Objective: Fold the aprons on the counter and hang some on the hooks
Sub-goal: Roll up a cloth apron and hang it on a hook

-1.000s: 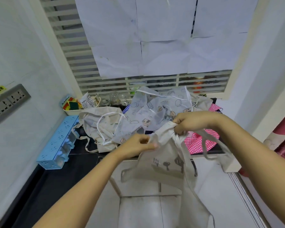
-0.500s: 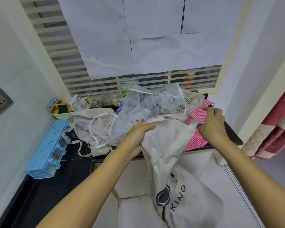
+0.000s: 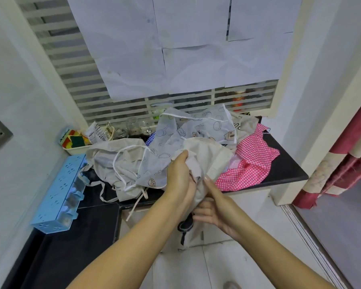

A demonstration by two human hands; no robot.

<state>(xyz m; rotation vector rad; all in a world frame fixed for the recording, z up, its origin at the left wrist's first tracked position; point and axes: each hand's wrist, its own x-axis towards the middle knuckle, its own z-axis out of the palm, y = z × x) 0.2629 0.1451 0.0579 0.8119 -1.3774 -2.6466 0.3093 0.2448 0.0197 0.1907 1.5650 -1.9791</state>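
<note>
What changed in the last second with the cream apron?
The cream cloth apron, earlier hanging spread between both hands, is now bunched at the black counter edge. The right hand moved down to grip it beneath the left hand. The pink checked apron and blue plastic rack stayed put.

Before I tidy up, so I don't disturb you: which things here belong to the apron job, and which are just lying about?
Job: cream apron held by left hand and right hand; pink checked apron; grey printed apron; beige apron.
Lying about: blue rack; sponge tray; glass jars.
</note>
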